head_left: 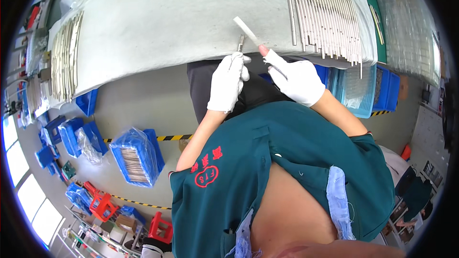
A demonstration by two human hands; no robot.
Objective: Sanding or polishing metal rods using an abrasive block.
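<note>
My left hand (pixel 226 84), in a white glove, is closed round a slim metal rod (pixel 241 43). Only a short end of the rod shows above the fingers; the rest is hidden. My right hand (pixel 300 82) wears a white glove with a bare fingertip poking out. It pinches a flat, narrow white strip (pixel 245 29), which slants up and left past the rod's end. Strip and rod look close, but I cannot tell whether they touch. Both hands are at the near edge of a table with a whitish cover (pixel 181 19).
Many metal rods (pixel 325 14) lie side by side at the table's right, some jutting over the near edge. Another row of rods (pixel 67 57) lies at the left end. Clear plastic packaging (pixel 409 33) is far right. A blue crate (pixel 136 157) with rods stands on the floor.
</note>
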